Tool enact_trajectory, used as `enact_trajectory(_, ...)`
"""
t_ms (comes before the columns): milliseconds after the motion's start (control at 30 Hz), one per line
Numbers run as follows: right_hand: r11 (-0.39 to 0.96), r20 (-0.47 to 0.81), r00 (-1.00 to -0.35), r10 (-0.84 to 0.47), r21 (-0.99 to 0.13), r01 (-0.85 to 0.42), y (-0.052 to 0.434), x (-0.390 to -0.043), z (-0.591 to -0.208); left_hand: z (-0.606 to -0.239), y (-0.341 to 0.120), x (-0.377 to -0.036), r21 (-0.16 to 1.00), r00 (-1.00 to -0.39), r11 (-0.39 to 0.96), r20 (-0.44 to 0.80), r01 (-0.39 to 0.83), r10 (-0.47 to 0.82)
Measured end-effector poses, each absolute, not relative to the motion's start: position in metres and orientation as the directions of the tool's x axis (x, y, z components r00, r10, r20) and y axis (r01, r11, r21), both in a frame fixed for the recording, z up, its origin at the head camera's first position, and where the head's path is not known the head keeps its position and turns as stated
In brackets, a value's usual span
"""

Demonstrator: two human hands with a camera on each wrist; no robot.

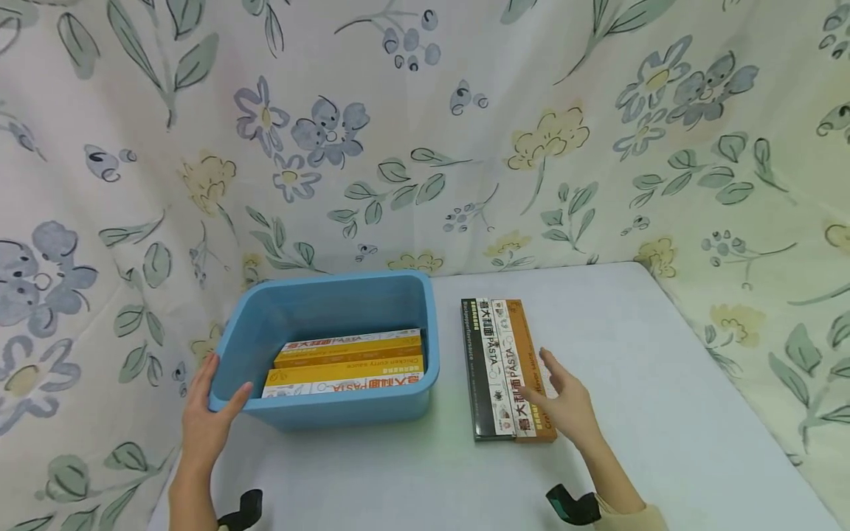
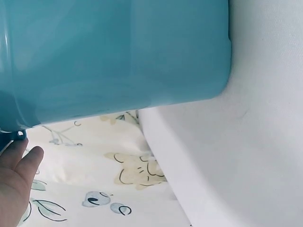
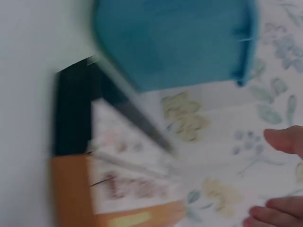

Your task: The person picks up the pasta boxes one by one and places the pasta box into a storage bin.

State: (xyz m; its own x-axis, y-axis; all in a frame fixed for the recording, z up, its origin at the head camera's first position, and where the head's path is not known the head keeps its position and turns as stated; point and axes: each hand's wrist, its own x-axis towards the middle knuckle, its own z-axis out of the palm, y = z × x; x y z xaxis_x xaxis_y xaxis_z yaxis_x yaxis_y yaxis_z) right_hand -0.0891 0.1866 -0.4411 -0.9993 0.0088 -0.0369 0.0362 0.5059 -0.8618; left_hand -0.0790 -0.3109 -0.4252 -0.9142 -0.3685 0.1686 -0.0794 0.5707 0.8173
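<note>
Floral cloth [image 1: 425,133] hung as backdrop behind and to both sides of a white table [image 1: 664,413]; blue plastic bin [image 1: 252,324] stood on the table's left part, holding two yellow pasta boxes [image 1: 345,365] lying flat inside; just right of the bin, apart from it, two more pasta boxes lay side by side on the table, one black-edged [image 1: 479,369], one orange-edged [image 1: 527,354]; left hand [image 1: 206,420] gripped the bin's near left corner, thumb curled over the rim, fingers on the outside wall; right hand [image 1: 564,402] rested over the near end of the orange-edged box, fingers spread and straight, clasping nothing; right wrist view blurred.
</note>
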Motion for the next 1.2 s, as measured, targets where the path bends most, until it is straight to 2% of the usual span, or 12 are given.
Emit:
enact_trajectory(133,0.620,-0.046,-0.992,0.119,-0.777,0.110,0.190,-0.081,-0.468,-0.426,-0.311,-0.079,0.815,-0.913,0.573,0.167,-0.084,-0.372)
enact_trajectory(333,0.670,-0.140,-0.988,0.063,-0.728,0.146,0.190,-0.078,-0.502,-0.425,-0.311,-0.079,0.816,-0.915,0.570,0.158,-0.090,-0.372)
enact_trajectory(533,0.652,-0.136,-0.987,0.082,-0.742,0.156,0.184,-0.076,-0.524,-0.426,-0.309,-0.079,0.816,-0.915,0.570,0.151,-0.098,-0.373)
enact_trajectory(1200,0.614,-0.081,-0.969,0.235,-0.760,0.212,0.179,-0.057,-0.533,-0.426,-0.312,-0.079,0.818,-0.915,0.570,0.164,-0.083,-0.369)
